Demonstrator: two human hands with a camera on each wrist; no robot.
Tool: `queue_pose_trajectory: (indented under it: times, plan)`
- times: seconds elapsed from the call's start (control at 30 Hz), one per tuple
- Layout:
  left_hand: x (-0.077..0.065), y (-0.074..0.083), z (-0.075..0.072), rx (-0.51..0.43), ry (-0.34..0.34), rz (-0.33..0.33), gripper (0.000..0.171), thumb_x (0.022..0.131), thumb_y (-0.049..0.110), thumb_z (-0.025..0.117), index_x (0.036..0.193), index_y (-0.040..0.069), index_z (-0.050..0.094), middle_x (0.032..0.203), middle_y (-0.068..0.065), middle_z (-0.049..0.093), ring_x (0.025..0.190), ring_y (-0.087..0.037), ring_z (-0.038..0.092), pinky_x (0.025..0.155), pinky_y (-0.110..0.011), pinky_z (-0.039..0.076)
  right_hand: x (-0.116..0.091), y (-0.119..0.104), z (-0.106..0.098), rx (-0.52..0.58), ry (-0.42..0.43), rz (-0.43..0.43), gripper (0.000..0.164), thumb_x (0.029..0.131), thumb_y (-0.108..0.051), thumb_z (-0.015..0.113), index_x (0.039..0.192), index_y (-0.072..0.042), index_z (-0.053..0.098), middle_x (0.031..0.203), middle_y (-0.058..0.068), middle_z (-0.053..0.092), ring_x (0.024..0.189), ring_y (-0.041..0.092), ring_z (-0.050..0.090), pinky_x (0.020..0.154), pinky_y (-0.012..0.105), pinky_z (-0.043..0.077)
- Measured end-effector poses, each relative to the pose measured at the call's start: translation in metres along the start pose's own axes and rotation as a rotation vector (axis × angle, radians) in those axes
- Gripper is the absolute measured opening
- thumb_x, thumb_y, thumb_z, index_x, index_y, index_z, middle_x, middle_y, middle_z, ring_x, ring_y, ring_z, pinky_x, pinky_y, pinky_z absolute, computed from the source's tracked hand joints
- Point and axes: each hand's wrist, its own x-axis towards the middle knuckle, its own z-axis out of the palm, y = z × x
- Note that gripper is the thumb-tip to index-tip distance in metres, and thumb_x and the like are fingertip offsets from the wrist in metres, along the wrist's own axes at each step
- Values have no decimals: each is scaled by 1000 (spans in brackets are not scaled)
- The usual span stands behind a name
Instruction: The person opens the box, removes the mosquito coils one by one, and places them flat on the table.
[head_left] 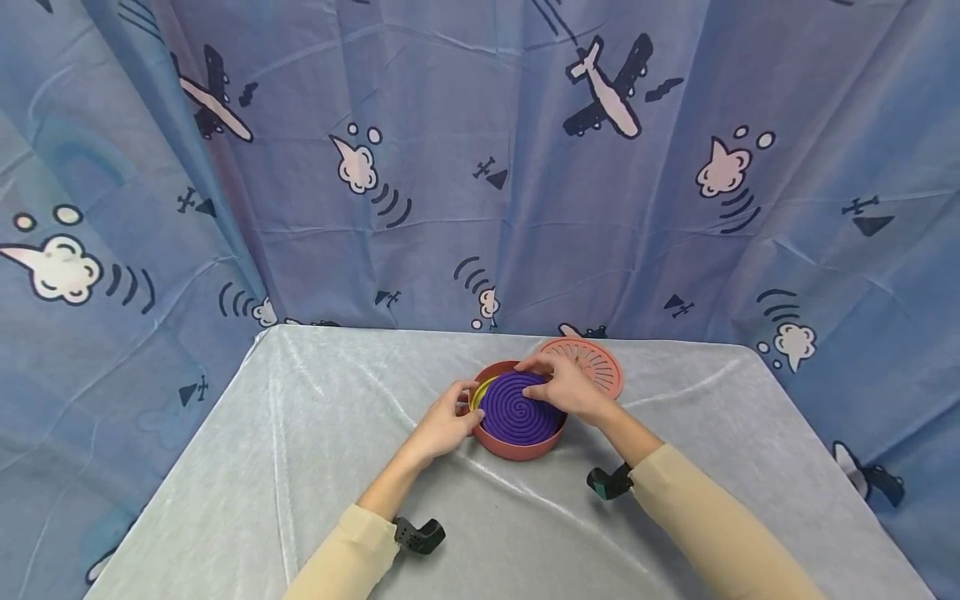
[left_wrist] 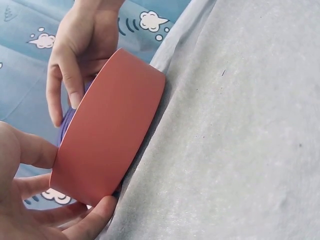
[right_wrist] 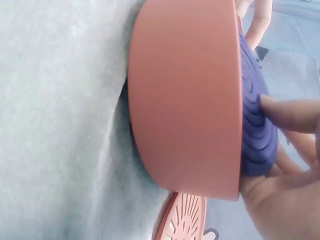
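Note:
A purple spiral coil [head_left: 517, 410] lies tilted in the mouth of a round terracotta-red box [head_left: 516, 452]. A yellow strip [head_left: 477, 393] shows beside it at the left, inside the rim. My left hand [head_left: 441, 427] holds the box by its left side, with the thumb near the rim; in the left wrist view its fingers [left_wrist: 97, 217] touch the outer wall. With the right hand [head_left: 567, 388] I pinch the coil's upper right edge. The thumb presses its ridged face in the right wrist view, where the coil [right_wrist: 257, 120] stands partly above the rim.
A slotted, terracotta-red round lid [head_left: 606, 367] lies just behind the box, to its right. Pale grey cloth covers the table [head_left: 337, 467]. Behind the table hangs a blue curtain [head_left: 450, 125] printed with planes and clouds. Black wrist devices [head_left: 420, 536] sit at both sleeves.

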Motion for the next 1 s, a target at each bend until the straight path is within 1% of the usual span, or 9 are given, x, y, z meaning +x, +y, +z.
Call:
queue_pose_trajectory:
  times: [0.2, 0.37, 0.47, 0.53, 0.6, 0.7, 0.77, 0.9, 1.0]
  plan:
    - [-2, -2, 0, -17, -11, 4, 47, 100, 14, 61, 145, 7, 49, 135, -20, 53, 118, -34, 57, 83, -37, 58, -3, -3, -2, 10, 59, -21, 36, 92, -4, 71, 128, -7, 67, 122, 14, 64, 110, 31, 61, 90, 44, 55]
    - [-3, -2, -1, -31, -6, 9, 47, 100, 12, 60, 145, 6, 49, 134, -21, 53, 117, -34, 58, 81, -36, 58, -6, -8, -11, -16, 110, -34, 36, 92, -3, 71, 128, -6, 66, 124, 15, 65, 111, 33, 60, 91, 46, 55]
    - [-3, -1, -1, -38, -5, 17, 47, 100, 12, 61, 145, 5, 50, 133, -22, 52, 116, -35, 58, 80, -35, 58, -8, -11, -21, -31, 129, -14, 37, 93, -5, 71, 129, -7, 66, 129, 17, 63, 114, 34, 59, 92, 46, 55]
    - [-3, 0, -1, -33, -7, 20, 47, 100, 13, 61, 145, 5, 49, 133, -22, 52, 116, -34, 58, 80, -35, 58, -11, -13, -29, -27, 135, -5, 37, 94, -6, 71, 131, -7, 65, 139, 19, 57, 117, 36, 58, 93, 47, 55]
    - [-3, 1, -1, -31, -8, 14, 47, 100, 14, 60, 146, 6, 49, 134, -21, 52, 116, -33, 57, 81, -35, 58, -14, -14, -38, -13, 138, -7, 38, 95, -7, 70, 132, -7, 64, 141, 21, 55, 118, 37, 57, 93, 47, 55]
    - [-1, 0, -1, -22, -9, 17, 47, 101, 14, 60, 146, 6, 48, 134, -21, 52, 116, -33, 58, 81, -35, 58, -18, -16, -52, 6, 149, -16, 39, 96, -7, 68, 134, -6, 62, 142, 21, 54, 119, 38, 56, 92, 47, 55]
    - [-1, 1, -1, -22, -9, 21, 47, 101, 13, 60, 146, 6, 48, 134, -21, 52, 115, -32, 58, 81, -35, 58, -21, -16, -62, 11, 159, -23, 39, 96, -7, 68, 135, -5, 62, 136, 20, 59, 117, 37, 57, 91, 46, 55]
    - [-2, 0, 0, -21, -8, 25, 47, 101, 13, 60, 146, 6, 49, 133, -20, 53, 114, -32, 59, 81, -34, 58, -29, -13, -78, -9, 180, -25, 39, 97, -7, 67, 135, -3, 61, 134, 21, 60, 115, 36, 59, 90, 43, 55]
    - [-2, 0, 0, -17, -8, 22, 47, 101, 14, 60, 146, 7, 49, 134, -20, 53, 115, -31, 59, 81, -33, 58, -36, -9, -90, -31, 199, -7, 40, 97, -9, 68, 135, -3, 60, 131, 22, 61, 114, 36, 59, 89, 41, 55]
